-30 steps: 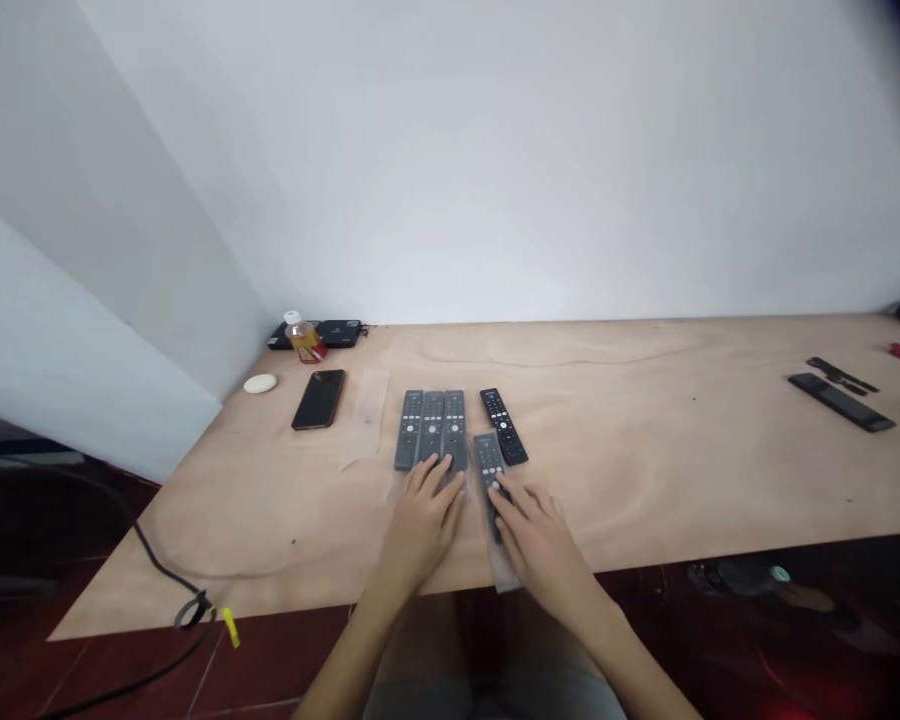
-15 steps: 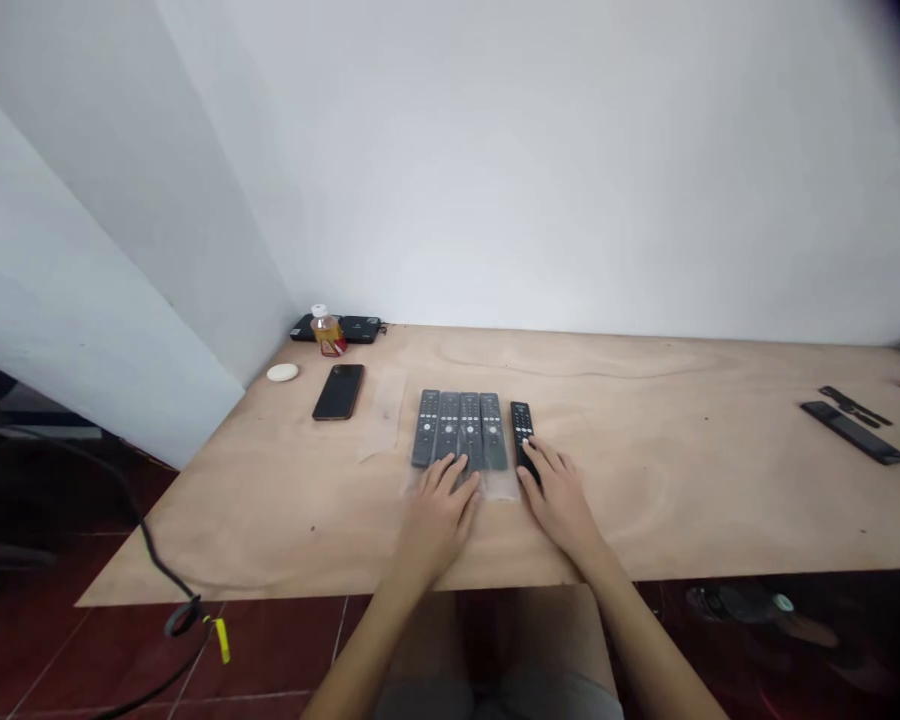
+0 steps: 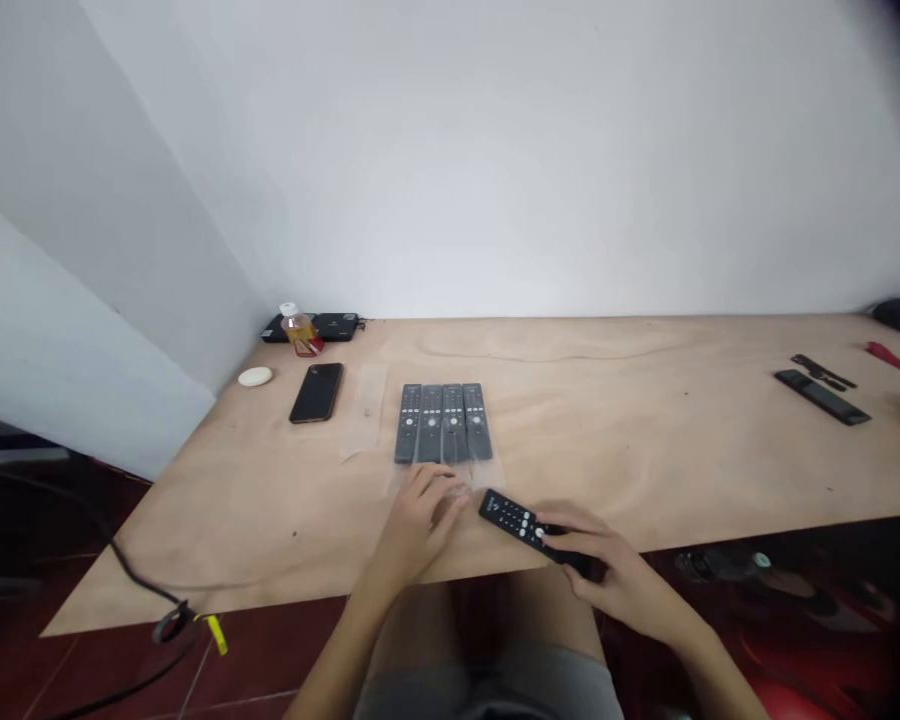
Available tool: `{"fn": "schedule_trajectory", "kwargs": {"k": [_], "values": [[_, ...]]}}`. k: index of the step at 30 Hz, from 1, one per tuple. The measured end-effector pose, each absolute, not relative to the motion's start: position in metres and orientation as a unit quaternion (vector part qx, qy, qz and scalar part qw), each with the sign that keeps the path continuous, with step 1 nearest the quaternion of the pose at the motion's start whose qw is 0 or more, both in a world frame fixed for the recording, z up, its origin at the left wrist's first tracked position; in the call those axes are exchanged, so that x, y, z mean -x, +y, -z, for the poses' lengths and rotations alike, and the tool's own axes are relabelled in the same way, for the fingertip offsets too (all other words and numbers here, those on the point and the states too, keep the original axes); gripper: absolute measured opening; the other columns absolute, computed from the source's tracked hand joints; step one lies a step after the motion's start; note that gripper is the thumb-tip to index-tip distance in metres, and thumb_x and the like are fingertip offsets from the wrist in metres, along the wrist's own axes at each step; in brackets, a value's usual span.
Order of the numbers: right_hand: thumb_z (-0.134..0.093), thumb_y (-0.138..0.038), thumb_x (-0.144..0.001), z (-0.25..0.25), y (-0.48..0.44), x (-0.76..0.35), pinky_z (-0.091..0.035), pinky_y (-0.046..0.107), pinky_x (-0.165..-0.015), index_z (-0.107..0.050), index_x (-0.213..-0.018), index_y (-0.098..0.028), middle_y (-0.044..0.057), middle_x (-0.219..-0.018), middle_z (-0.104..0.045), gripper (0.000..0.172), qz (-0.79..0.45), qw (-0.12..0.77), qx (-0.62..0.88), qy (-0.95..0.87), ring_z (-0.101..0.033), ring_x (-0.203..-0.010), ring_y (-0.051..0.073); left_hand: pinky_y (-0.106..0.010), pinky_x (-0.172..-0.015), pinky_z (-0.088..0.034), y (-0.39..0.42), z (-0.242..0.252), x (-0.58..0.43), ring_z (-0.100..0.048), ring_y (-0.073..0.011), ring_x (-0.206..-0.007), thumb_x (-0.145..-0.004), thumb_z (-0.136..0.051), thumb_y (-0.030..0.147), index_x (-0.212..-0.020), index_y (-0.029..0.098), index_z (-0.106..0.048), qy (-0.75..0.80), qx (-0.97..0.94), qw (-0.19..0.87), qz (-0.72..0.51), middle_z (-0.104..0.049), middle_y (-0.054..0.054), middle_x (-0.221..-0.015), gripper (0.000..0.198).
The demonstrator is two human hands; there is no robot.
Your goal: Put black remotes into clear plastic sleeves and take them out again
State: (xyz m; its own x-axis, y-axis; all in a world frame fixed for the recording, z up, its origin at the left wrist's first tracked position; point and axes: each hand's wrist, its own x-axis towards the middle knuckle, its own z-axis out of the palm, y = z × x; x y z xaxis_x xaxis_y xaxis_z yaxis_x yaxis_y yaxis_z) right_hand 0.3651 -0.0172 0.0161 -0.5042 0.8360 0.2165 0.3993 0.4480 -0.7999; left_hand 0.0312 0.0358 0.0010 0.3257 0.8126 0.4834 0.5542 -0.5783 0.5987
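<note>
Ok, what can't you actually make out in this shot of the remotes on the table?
All in the head view.
The black remote: near end hidden under the right hand.
The four wrapped remotes: button markings too small to read.
The small bottle: label too small to read.
The red thing: cut off by the right edge, blurred.
The left hand: unclear whether it touches the clear wrap.

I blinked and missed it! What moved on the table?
The right hand slid a fourth wrapped remote into the row, then picked up the black remote and drew it nearer. The left hand stayed by the row; the phone stayed put.
</note>
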Motion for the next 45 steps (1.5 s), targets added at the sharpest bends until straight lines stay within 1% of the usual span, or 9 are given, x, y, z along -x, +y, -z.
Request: {"fn": "schedule_trajectory", "kwargs": {"k": [6, 11, 15, 23, 29, 31, 33, 37, 45], "values": [[-0.069, -0.004, -0.093, -0.020, 0.013, -0.295, -0.046, 0.056, -0.124, -0.076, -0.134, -0.035, 0.006, -0.154, -0.065, 0.052, -0.355, 0.252, 0.326, -0.839, -0.051, -0.150, 0.030, -0.048, -0.107, -0.056, 0.011, -0.005, 0.006, -0.061, -0.0288, -0.125, -0.098, -0.080, 0.032, -0.128, 0.029, -0.070, 0.427, -0.804, 0.219, -0.352, -0.068, -0.009, -0.129, 0.032], [-0.071, -0.012, -0.098, -0.020, 0.020, -0.284, -0.043, 0.054, -0.125, -0.076, -0.137, -0.035, 0.007, -0.155, -0.059, 0.045, -0.355, 0.223, 0.339, -0.842, -0.050, -0.148, 0.030, -0.047, -0.107, -0.057, -0.005, 0.001, 0.030, -0.062, -0.0277, -0.128, -0.100, -0.077, 0.027, -0.138, 0.032, -0.069, 0.436, -0.805, 0.211, -0.342, -0.068, -0.009, -0.134, 0.039], [-0.062, -0.028, -0.110, -0.015, 0.019, -0.292, -0.050, 0.051, -0.119, -0.075, -0.139, -0.034, 0.008, -0.136, -0.072, 0.032, -0.365, 0.272, 0.373, -0.809, -0.062, -0.133, 0.029, -0.047, -0.102, -0.059, -0.005, -0.002, 0.020, -0.067, -0.0284, -0.119, -0.098, -0.079, 0.032, -0.126, 0.031, -0.076, 0.473, -0.787, 0.212, -0.334, -0.073, -0.008, -0.123, 0.029], [-0.060, -0.042, -0.110, -0.004, 0.024, -0.302, -0.060, 0.047, -0.104, -0.079, -0.119, -0.026, 0.010, -0.121, -0.079, 0.026, -0.368, 0.381, 0.442, -0.724, -0.073, -0.116, 0.031, -0.046, -0.103, -0.060, 0.009, -0.017, -0.006, -0.075, -0.0272, -0.114, -0.103, -0.071, 0.036, -0.112, 0.030, -0.082, 0.476, -0.739, 0.370, -0.300, -0.081, -0.005, -0.119, 0.015], [-0.054, -0.034, -0.113, -0.006, 0.020, -0.298, -0.056, 0.048, -0.108, -0.078, -0.119, -0.027, 0.010, -0.122, -0.073, 0.026, -0.326, 0.366, 0.447, -0.748, -0.067, -0.120, 0.030, -0.048, -0.106, -0.058, 0.005, 0.001, -0.009, -0.069, -0.0277, -0.117, -0.108, -0.063, 0.031, -0.133, 0.031, -0.075, 0.511, -0.772, 0.202, -0.318, -0.073, -0.009, -0.125, 0.028], [-0.062, -0.034, -0.109, -0.010, 0.016, -0.297, -0.052, 0.051, -0.114, -0.076, -0.129, -0.029, 0.010, -0.130, -0.069, 0.024, -0.310, 0.330, 0.439, -0.776, -0.061, -0.128, 0.032, -0.049, -0.107, -0.057, 0.002, 0.005, -0.011, -0.066, -0.0283, -0.117, -0.109, -0.059, 0.027, -0.136, 0.029, -0.074, 0.511, -0.787, 0.143, -0.315, -0.069, -0.011, -0.125, 0.031], [-0.072, -0.034, -0.104, -0.013, 0.013, -0.298, -0.049, 0.054, -0.117, -0.071, -0.140, -0.032, 0.010, -0.137, -0.065, 0.037, -0.306, 0.290, 0.432, -0.797, -0.056, -0.134, 0.033, -0.049, -0.106, -0.057, 0.001, 0.005, -0.010, -0.064, -0.0289, -0.118, -0.109, -0.059, 0.027, -0.142, 0.028, -0.070, 0.504, -0.798, 0.137, -0.300, -0.066, -0.012, -0.127, 0.035], [-0.072, -0.029, -0.103, -0.013, 0.012, -0.302, -0.049, 0.057, -0.116, -0.066, -0.147, -0.036, 0.009, -0.140, -0.064, 0.045, -0.304, 0.261, 0.427, -0.811, -0.054, -0.133, 0.034, -0.049, -0.110, -0.058, 0.004, -0.003, -0.003, -0.062, -0.0307, -0.128, -0.102, -0.072, 0.031, -0.154, 0.033, -0.059, 0.462, -0.825, 0.201, -0.257, -0.062, -0.012, -0.137, 0.054], [-0.068, -0.030, -0.106, -0.012, 0.014, -0.304, -0.051, 0.055, -0.113, -0.067, -0.145, -0.035, 0.008, -0.140, -0.066, 0.040, -0.311, 0.265, 0.417, -0.812, -0.056, -0.131, 0.034, -0.049, -0.113, -0.060, 0.002, -0.009, 0.029, -0.068, -0.0301, -0.134, -0.107, -0.062, 0.036, -0.146, 0.032, -0.064, 0.486, -0.735, 0.344, -0.324, -0.068, -0.010, -0.146, 0.039]]}}
